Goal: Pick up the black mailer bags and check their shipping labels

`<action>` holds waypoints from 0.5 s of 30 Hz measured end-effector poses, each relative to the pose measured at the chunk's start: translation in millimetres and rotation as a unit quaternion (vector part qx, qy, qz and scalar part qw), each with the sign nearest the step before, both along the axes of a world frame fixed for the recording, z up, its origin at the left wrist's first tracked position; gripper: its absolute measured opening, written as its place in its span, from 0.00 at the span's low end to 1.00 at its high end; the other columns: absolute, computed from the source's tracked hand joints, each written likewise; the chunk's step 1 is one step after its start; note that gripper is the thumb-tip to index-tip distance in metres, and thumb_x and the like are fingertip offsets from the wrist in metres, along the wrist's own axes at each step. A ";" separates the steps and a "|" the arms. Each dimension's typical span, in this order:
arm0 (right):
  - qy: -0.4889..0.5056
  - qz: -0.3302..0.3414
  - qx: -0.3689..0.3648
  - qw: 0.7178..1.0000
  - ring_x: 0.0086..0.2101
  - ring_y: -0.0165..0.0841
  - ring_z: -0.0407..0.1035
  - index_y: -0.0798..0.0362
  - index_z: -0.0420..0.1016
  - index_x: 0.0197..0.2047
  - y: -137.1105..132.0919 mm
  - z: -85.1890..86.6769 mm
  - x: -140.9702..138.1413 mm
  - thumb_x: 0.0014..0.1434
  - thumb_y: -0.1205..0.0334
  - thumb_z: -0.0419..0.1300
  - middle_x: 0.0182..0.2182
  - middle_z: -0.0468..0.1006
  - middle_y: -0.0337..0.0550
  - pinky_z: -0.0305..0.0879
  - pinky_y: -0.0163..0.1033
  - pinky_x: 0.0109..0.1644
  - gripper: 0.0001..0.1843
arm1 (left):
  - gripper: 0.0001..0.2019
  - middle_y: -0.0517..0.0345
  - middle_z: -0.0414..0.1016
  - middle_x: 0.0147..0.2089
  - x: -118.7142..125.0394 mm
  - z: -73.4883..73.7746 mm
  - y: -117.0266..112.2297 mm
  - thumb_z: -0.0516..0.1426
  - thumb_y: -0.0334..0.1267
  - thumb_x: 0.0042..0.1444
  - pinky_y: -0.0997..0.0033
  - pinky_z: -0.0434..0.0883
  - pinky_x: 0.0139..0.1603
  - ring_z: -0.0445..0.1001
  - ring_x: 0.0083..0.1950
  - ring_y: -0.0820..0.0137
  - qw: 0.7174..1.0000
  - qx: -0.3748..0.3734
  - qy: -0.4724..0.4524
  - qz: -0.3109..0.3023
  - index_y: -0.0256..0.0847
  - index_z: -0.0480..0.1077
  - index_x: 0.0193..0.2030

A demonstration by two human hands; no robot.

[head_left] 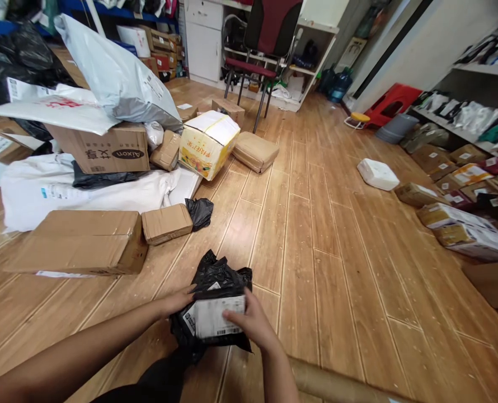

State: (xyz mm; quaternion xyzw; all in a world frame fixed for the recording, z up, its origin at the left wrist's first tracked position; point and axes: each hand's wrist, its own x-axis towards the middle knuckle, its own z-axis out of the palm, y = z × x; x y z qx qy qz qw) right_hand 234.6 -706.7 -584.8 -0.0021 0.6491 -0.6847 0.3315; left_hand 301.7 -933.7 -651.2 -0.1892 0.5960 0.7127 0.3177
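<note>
A black plastic parcel [224,274] with crumpled ends is in front of me, low in the head view. A white rectangular label [209,324] with printing and a barcode shows on its face, slightly blurred. My left hand [178,302] grips the parcel's left edge, its fingertips partly hidden by the plastic. From the right, my right hand [255,324] holds the parcel, thumb pressed over the label and other fingers out of sight behind. A small brown carton [167,224] and a black plastic scrap [199,214] lie just beyond, on the floor.
A long brown carton [81,238] lies at left, before a heap with a grey-white mailer bag [123,78] on top. A yellow-white box [209,143] stands mid-floor. Farther off are a chair [263,67] and a red stool [391,103]. Several boxes line the right shelves [454,131].
</note>
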 end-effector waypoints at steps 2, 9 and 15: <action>0.091 0.107 0.041 0.989 0.33 0.37 0.73 0.54 0.76 0.35 -27.3 -10.7 -2.4 0.36 0.70 0.68 0.30 0.80 0.37 0.67 0.39 0.38 0.18 | 0.37 0.47 0.79 0.50 -2.6 4.1 -2.1 0.57 0.70 0.43 0.53 0.67 0.59 0.73 0.57 0.52 0.998 0.058 -0.036 -0.009 0.39 0.71 0.48; 0.200 0.008 0.138 0.970 0.44 0.41 0.70 0.54 0.77 0.46 -55.8 -34.3 9.1 0.49 0.59 0.63 0.45 0.78 0.46 0.63 0.45 0.54 0.20 | 0.33 0.56 0.82 0.42 6.3 6.3 -19.3 0.73 0.46 0.26 0.54 0.72 0.53 0.78 0.48 0.54 0.999 0.022 0.000 -0.049 0.42 0.72 0.43; 0.095 -0.267 0.284 0.916 0.53 0.57 0.65 0.61 0.70 0.48 5.8 -71.2 18.1 0.39 0.41 0.68 0.49 0.74 0.67 0.57 0.57 0.60 0.40 | 0.37 0.49 0.83 0.42 28.3 13.9 -72.4 0.67 0.65 0.26 0.53 0.68 0.61 0.74 0.57 0.49 0.988 0.011 -0.106 0.116 0.40 0.75 0.40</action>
